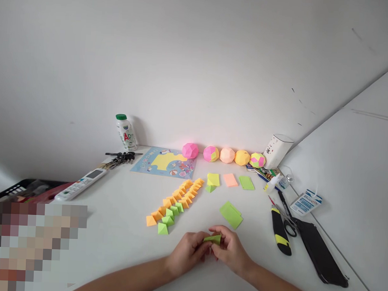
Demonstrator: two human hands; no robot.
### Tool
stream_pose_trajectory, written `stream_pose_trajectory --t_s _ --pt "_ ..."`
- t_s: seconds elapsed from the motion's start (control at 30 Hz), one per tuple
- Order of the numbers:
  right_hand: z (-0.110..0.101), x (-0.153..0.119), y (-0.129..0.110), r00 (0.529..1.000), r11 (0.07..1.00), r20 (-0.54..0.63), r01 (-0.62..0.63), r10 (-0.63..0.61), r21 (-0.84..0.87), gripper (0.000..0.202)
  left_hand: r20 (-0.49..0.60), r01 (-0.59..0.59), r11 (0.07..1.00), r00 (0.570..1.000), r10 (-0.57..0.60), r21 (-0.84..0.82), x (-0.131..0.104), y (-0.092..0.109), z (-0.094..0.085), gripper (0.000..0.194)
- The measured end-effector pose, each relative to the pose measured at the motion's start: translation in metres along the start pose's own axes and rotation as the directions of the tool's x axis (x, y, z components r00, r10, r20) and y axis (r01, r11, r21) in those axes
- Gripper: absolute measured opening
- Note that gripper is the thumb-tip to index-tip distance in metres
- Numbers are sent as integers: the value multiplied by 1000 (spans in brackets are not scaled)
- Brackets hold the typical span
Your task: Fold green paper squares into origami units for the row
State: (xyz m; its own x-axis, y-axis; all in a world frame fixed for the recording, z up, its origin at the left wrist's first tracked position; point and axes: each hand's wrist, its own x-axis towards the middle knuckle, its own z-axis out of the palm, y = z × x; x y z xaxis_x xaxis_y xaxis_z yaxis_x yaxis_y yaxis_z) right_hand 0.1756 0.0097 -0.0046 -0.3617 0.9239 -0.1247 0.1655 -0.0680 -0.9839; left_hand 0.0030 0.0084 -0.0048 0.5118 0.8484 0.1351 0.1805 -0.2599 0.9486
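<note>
Between both hands, low in the middle of the head view, is a small folded piece of green paper (213, 239). My left hand (189, 252) pinches its left end, thumb and fingers pressed together. On the other end, my right hand (229, 250) is closed with curled fingers, which partly hide the paper. Just beyond the hands lie green paper sheets (231, 215), overlapping. To the left, folded green pieces (163, 228) and folded orange pieces (166, 202) form two slanting rows. Yellow sheets (213, 179), peach sheets (230, 180) and more green sheets (246, 182) lie farther back.
Several faceted paper balls (227, 155) line the wall. On the right are a utility knife (280, 231), scissors (289, 227), a black pouch (319, 252) and a glue bottle (272, 183). Leftward stand a white bottle (126, 133), keys (124, 158) and a remote (81, 184).
</note>
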Motion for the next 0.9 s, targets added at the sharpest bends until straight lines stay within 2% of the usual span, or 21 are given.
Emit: stream_pose_trajectory --t_s 0.13,0.27,0.43,0.6,0.73,0.83,0.9 --pt "1 -1 0 999 999 20 29 -28 -45 37 -22 -76 987 997 79 139 -2 -4 1 27" --pt "1 -2 -4 995 990 20 95 -94 -105 35 18 -114 987 993 113 114 -2 -3 1 27" --pt "-4 0 -15 993 987 76 99 -90 -124 37 32 -59 998 998 60 -24 -1 1 2 29" --pt "-11 0 -19 989 973 110 117 -96 -201 37 -7 -26 997 1000 26 -68 -1 1 4 30" --pt "-22 3 -20 989 951 64 146 -133 -274 32 -69 -4 999 998 0 -52 -3 -1 2 30" --pt "-32 6 -22 987 953 0 154 -160 -259 27 -122 32 998 992 -38 -57 -2 -2 -1 29" --pt "-35 5 -23 987 960 -16 151 -159 -236 24 -121 57 996 990 -66 -74 -1 -2 -2 30"
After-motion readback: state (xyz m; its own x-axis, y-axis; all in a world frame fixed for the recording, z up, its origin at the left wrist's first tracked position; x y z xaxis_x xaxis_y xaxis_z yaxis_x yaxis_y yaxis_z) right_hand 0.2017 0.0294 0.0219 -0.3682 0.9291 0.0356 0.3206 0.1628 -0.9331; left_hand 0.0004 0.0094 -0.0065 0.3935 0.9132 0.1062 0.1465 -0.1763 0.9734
